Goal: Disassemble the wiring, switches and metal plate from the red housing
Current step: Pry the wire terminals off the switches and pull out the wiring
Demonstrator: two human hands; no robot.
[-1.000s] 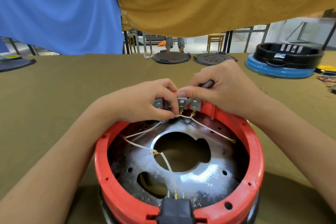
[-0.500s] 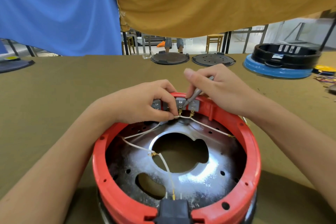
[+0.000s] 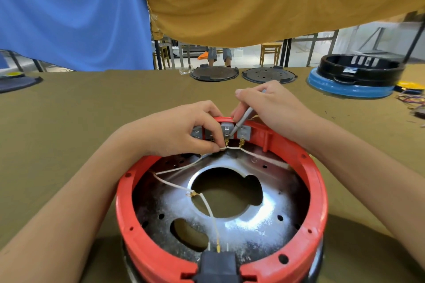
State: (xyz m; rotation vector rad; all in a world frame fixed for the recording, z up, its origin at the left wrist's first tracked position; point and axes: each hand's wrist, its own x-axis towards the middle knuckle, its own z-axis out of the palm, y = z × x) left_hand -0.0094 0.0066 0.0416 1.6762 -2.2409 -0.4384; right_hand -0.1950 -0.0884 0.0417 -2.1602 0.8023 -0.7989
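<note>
The round red housing (image 3: 318, 193) stands open side up in front of me, with a shiny metal plate (image 3: 250, 225) inside it. Grey switches (image 3: 244, 132) sit on the far inner rim, and white wires (image 3: 208, 205) run from them across the plate to a black plug socket (image 3: 217, 265) at the near rim. My left hand (image 3: 181, 131) pinches a white wire just below the switch terminals. My right hand (image 3: 270, 104) holds a thin grey tool (image 3: 241, 121) whose tip rests between two switches.
On the olive table top (image 3: 80, 117) at the back lie two dark round lids (image 3: 213, 73). A black and blue housing (image 3: 354, 75) stands at the far right, with loose coloured wires (image 3: 411, 100) beside it. Blue and mustard cloths hang overhead.
My right hand has lifted off the rim and tilted the tool more upright, so its shaft shows. My left hand keeps its pinch on the wire.
</note>
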